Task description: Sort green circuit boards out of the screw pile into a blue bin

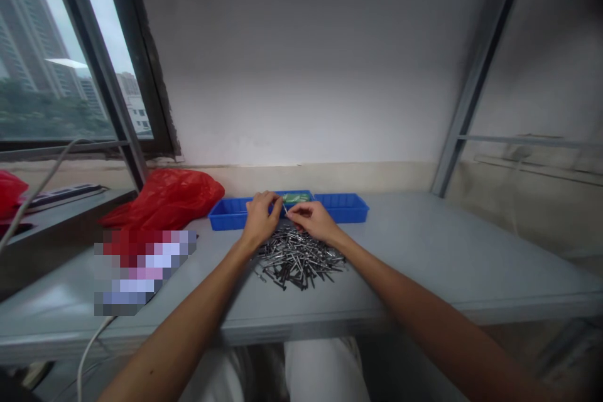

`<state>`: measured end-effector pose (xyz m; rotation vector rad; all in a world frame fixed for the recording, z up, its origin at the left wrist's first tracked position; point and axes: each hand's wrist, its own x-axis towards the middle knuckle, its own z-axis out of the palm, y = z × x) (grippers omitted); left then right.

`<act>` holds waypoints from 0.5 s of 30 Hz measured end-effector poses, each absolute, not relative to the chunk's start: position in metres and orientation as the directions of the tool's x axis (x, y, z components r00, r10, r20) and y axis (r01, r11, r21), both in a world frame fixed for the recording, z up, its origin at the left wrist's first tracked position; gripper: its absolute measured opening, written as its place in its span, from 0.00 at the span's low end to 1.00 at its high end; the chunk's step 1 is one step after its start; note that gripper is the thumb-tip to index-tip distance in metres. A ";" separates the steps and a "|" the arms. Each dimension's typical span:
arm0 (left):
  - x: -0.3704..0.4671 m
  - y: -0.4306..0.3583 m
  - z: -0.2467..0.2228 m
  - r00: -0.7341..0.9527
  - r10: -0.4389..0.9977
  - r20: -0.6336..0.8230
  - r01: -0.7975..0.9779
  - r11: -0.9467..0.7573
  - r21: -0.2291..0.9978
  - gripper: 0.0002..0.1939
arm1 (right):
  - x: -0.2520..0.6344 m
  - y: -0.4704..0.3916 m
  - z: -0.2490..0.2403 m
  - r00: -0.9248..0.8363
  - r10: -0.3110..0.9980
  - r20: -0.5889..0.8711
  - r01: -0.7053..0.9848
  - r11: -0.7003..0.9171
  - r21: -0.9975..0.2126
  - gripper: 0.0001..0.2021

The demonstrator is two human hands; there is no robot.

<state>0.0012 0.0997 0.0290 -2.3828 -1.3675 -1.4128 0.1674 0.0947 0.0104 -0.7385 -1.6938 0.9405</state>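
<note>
Both of my hands meet above a pile of loose metal screws [301,257] on the grey table. A thin, light-coloured screw [285,208] shows between them, too small to make out in detail. My right hand [313,221] pinches its lower end between thumb and fingertips. At the upper end, my left hand [262,217] has its fingers curled together; its palm is turned away, so what it holds is hidden. Behind the hands stand blue plastic bins, one at the left [226,218] and one at the right [346,210]. A green packet [296,198] lies in the middle one.
A red plastic bag [176,198] lies left of the bins, with a pixelated item [151,273] in front of it. A white cable [87,352] hangs over the table's front edge. Metal posts [452,157] rise at both sides, and a wall [301,107] closes the back.
</note>
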 end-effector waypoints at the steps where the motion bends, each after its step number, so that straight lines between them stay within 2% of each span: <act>1: 0.002 0.099 0.029 0.193 0.667 0.720 0.684 -0.618 0.388 0.10 | 0.168 0.094 0.010 -0.303 0.824 0.479 0.036 0.512 -0.858 0.07; 10: 0.001 0.100 0.033 0.189 0.731 0.655 0.514 -0.642 0.569 0.13 | 0.167 0.089 0.016 -0.296 0.827 0.479 -0.060 0.484 -0.873 0.09; 15: 0.002 0.098 0.034 0.193 0.739 0.645 0.457 -0.649 0.608 0.15 | 0.169 0.092 0.020 -0.175 0.845 0.505 -0.115 0.492 -0.863 0.14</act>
